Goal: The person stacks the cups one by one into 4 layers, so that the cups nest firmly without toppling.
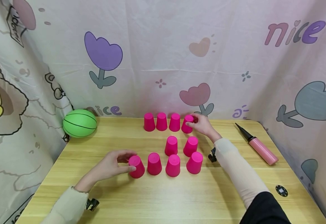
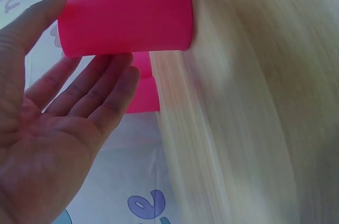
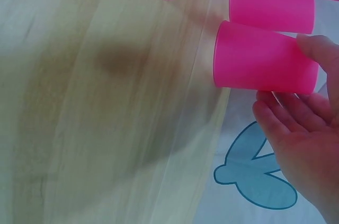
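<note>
Pink plastic cups stand upside down on the wooden table in a back row, a middle pair and a front row. With thumb and fingers on opposite sides, my left hand [image 1: 111,166] holds the leftmost front cup [image 1: 137,168]. In the left wrist view that cup [image 2: 127,17] sits between the thumb and the fingertips, its rim down at the wood. At the far edge, my right hand [image 1: 204,125] holds the rightmost back cup [image 1: 187,126] the same way. The right wrist view shows its thumb on the cup [image 3: 262,60] near the closed end.
A green ball [image 1: 80,123] sits at the table's back left corner. On the right lie a pink hand pump [image 1: 259,147] with a black nozzle and a black round chip [image 1: 281,190]. The middle pair of cups [image 1: 171,146] stands between the rows. Printed curtains hang behind the table [image 1: 163,202].
</note>
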`<state>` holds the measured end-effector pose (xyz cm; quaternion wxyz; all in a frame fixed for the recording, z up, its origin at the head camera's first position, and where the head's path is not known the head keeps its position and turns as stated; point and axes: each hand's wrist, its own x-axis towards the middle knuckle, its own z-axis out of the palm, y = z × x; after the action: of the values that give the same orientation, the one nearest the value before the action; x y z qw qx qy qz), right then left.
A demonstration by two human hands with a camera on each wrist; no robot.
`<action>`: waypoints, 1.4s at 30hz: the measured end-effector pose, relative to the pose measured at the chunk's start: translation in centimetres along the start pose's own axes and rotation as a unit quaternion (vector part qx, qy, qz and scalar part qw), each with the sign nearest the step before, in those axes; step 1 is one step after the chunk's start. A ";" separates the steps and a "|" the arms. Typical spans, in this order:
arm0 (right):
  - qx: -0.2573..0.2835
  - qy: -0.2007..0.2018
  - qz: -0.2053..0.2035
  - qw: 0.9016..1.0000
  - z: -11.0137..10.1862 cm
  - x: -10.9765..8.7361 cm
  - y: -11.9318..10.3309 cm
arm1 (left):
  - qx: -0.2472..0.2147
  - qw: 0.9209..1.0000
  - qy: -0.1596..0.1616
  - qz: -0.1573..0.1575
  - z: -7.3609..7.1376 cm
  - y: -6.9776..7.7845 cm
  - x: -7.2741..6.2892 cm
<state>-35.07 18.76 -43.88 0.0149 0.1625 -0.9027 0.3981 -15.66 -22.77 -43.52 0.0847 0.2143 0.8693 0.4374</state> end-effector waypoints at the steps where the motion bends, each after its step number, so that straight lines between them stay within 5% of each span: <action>1: 0.005 0.000 0.000 1.000 0.0 0.0 0.0 | -0.001 1.000 -0.001 0.000 0.0 -0.1 0.0; 20: 0.043 0.026 -0.012 0.999 -3.1 -3.0 -0.9 | 0.010 0.999 0.031 -0.002 -0.6 0.2 0.7; 32: 0.025 0.010 -0.040 0.999 -3.4 -6.9 -2.9 | 0.022 0.997 0.070 -0.003 -2.4 0.4 3.6; 42: 0.045 -0.028 -0.034 0.998 -2.8 -9.3 -3.0 | 0.006 0.995 0.096 -0.034 -3.4 1.0 6.8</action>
<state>-25.67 21.49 -41.27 -0.0037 0.2048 -0.8779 0.4328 -22.51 -21.65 -40.39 0.0148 0.1424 0.8827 0.4475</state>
